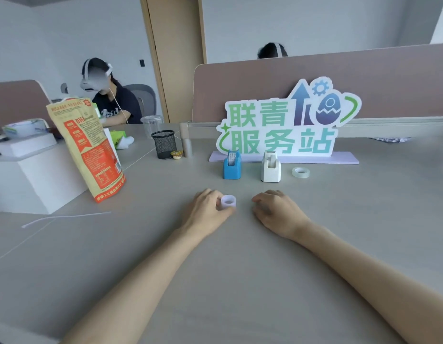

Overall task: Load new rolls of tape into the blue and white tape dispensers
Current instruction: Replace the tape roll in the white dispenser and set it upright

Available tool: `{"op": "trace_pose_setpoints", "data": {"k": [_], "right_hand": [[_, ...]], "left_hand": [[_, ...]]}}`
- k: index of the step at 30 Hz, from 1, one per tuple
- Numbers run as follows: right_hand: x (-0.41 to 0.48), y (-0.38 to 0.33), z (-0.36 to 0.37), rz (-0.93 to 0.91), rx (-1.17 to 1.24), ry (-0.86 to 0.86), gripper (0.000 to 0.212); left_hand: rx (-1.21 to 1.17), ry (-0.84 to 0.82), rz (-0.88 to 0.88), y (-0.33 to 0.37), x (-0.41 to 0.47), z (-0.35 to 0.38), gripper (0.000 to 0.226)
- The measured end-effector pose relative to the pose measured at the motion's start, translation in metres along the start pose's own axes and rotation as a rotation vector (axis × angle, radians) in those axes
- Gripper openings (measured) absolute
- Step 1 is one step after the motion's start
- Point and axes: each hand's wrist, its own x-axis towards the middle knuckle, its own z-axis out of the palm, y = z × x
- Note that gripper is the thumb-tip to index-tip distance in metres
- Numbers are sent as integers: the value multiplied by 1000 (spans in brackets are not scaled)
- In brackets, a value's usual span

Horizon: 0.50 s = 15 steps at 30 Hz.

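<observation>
The blue tape dispenser (232,165) stands on the grey desk (240,269) with a roll showing in its top. To its right stands the white tape dispenser (270,167), also with a roll in its top. A clear tape roll (300,172) lies flat further right. Nearer to me, my left hand (207,210) grips a small white ring-shaped tape roll (228,201) between thumb and fingers, just above the desk. My right hand (277,212) rests curled on the desk a short gap to the right, with nothing visible in it.
A standing sign (285,122) with green characters rises right behind the dispensers. A black mesh pen cup (164,144) and a small yellow cup (176,154) sit at back left. An orange snack bag (87,147) leans on a white box (34,180). A person sits at far left.
</observation>
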Motion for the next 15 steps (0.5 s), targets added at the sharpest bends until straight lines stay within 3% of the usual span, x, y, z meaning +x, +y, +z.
{"op": "trace_pose_setpoints", "data": {"k": [5,8,15], "right_hand": [[18,7,2,-53,-115,11,25],[32,15,9,-74,-122,55,24],[55,26,20,-96,-135,97,24]], "left_hand": [[164,10,-192,-27,56,3,36],[230,12,-215,-40,96,9,45],[282,0,-216,-57,168,26,41]]}}
